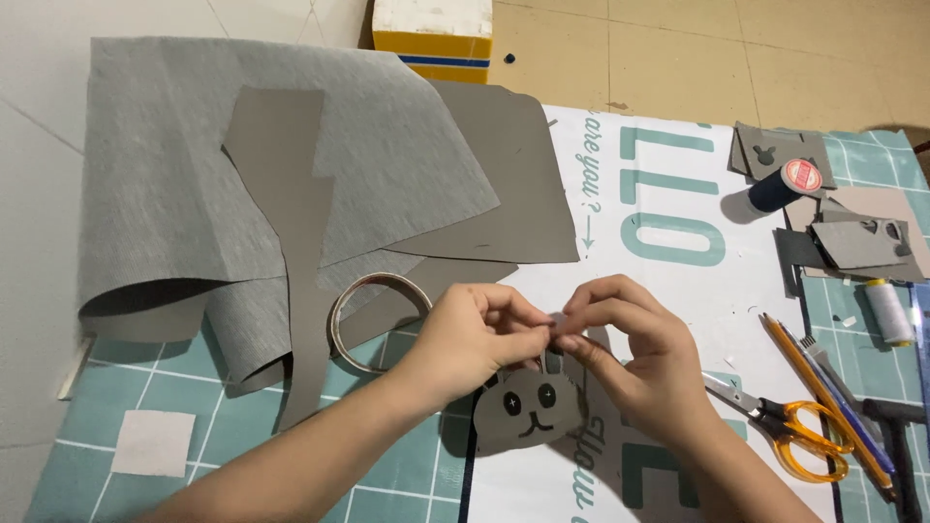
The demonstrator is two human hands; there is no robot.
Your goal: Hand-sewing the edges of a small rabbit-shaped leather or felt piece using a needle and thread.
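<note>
My left hand (475, 329) and right hand (630, 334) meet at lower centre of the frame, fingertips pinched together on the ears at the top of a small grey rabbit face (528, 412), a felt-like cutout with two button eyes and a stitched mouth. The face hangs just below my fingers, over the white printed mat (678, 291) that covers the bench. Both hands are closed on the piece; whether a needle or thread sits between the fingertips is too small to tell.

Just to the right lie orange-handled scissors (794, 431), with pencils (823, 387) beside them. To the left of my left hand stands a roll of tape (373, 320), partly on the large grey fabric sheet (242, 165), which carries a long cut strip (291, 223). Toward the upper right are a dark spool of thread (785, 184), a white spool (888, 312) and grey scraps (852, 242). At top centre is a white and yellow box (433, 37).

Risk, as I judge it: the hold is only on the thin ears, so a hard pull could tear or crease them, and a slack pinch could let the face twist or drop. The scissors lie close to my right wrist; a careless sweep could knock them.
</note>
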